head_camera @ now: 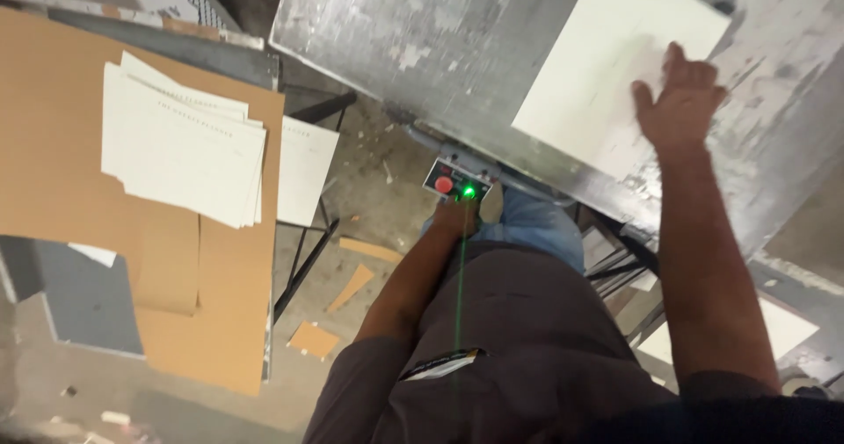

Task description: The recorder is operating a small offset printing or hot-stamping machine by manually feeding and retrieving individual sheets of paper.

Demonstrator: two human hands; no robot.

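Fingers (pixel 670 61) of right hand (pixel 681 101) spread apart, lay flat on white sheet (pixel 607 66) atop worn grey metal desk (pixel 422 48). Left hand (pixel 457 217) reached control box (pixel 455 180) under desk edge, by red button (pixel 444 184) and green light (pixel 469 192); its fingers hidden, state unclear. Stack of white sheets (pixel 180 149) rested on cardboard (pixel 53 127), well apart at left.

This is a workshop for cutting or printing paper and card, not a home or office. A large worn metal machine table (pixel 413 48) fills the far side, with a small control box (pixel 455 183) carrying a red button and a green light on its near edge. Brown cardboard sheets (pixel 53 145) and a stack of white sheets (pixel 180 149) lie left, and cardboard scraps (pixel 352 286) litter the bare concrete floor (pixel 369 154).
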